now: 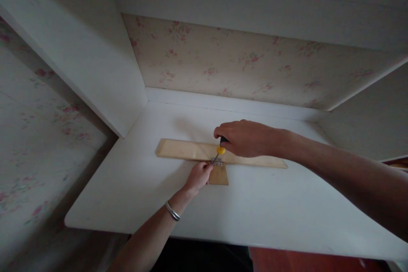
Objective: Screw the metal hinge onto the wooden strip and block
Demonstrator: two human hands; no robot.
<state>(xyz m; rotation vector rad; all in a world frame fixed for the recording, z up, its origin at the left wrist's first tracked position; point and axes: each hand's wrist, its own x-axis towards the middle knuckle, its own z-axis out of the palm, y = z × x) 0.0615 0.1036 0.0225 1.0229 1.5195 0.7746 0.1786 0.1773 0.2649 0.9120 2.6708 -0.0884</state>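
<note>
My right hand [247,138] is wrapped around the handle of a screwdriver [220,149], black on top and yellow below. Its shaft slants down to a small metal hinge [217,161]. The hinge lies across the joint between a long, thin wooden board [181,148] and a short wooden piece [219,176], which sticks out toward me. My left hand [199,175] is closed at the left edge of the short piece, thumb and forefinger right beside the screwdriver's tip. Whether a screw sits under the tip is too small to tell.
The wood lies flat on a white tabletop [255,208] with a rounded front left corner. A white upright panel [95,59] stands at the left, a low white ledge [223,101] runs along the back, and a white overhang [255,4] is above. Flowered wallpaper [210,59] covers the wall.
</note>
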